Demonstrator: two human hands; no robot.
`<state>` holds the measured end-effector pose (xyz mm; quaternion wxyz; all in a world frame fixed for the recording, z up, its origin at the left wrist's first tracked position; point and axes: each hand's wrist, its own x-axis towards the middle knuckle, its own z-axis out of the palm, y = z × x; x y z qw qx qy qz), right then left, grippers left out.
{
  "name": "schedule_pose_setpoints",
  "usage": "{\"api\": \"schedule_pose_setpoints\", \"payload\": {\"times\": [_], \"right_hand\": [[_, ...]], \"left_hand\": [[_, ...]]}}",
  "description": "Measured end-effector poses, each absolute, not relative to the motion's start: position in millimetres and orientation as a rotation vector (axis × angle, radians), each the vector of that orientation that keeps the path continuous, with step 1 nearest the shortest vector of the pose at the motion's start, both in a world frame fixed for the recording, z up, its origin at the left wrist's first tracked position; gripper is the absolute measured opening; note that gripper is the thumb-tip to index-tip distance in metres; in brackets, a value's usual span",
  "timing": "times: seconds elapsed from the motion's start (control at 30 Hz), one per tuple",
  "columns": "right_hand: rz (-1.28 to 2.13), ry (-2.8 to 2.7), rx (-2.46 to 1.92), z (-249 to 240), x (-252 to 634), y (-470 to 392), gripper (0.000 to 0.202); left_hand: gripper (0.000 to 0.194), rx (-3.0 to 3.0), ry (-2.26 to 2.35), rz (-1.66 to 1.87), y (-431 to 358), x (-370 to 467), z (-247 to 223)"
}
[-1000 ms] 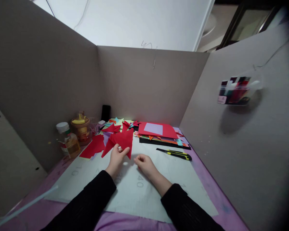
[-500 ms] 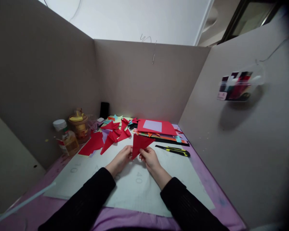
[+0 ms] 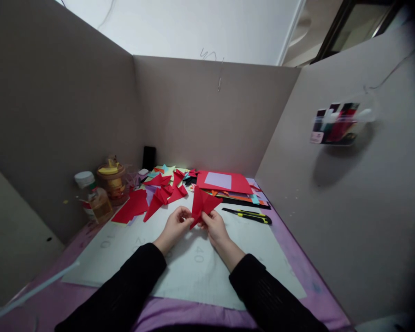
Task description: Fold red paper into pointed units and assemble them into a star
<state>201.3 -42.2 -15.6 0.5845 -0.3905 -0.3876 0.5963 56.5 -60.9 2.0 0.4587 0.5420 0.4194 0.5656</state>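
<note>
Red folded paper (image 3: 208,203) fans forward, its near end pinched by the right hand (image 3: 216,229), while the left hand (image 3: 175,226) meets its left edge, grip unclear.

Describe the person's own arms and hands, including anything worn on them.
Both arms wear dark, black-looking long sleeves: the left sleeve and right sleeve end short of the wrists, with no logo showing. The left hand and right hand are gloveless.
</note>
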Motion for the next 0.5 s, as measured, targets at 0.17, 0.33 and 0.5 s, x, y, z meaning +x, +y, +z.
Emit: {"api": "schedule_pose_setpoints", "payload": {"times": [0.17, 0.33, 0.5], "right_hand": [[1.44, -0.902, -0.875, -13.4, 198.4, -45.2, 0.036], [1.414, -0.826, -0.852, -15.2, 199.9, -40.8, 0.04], [1.424, -0.813, -0.83, -16.6, 200.8, -39.6, 0.039]], "left_hand": [[0.013, 1.475, 1.13, 1.454, -63.1, 56.1, 4.2], [0.014, 1.537, 1.12, 1.446, -66.3, 56.1, 6.3], [0.016, 1.461, 1.098, 1.434, -64.6, 57.3, 3.2]]}}
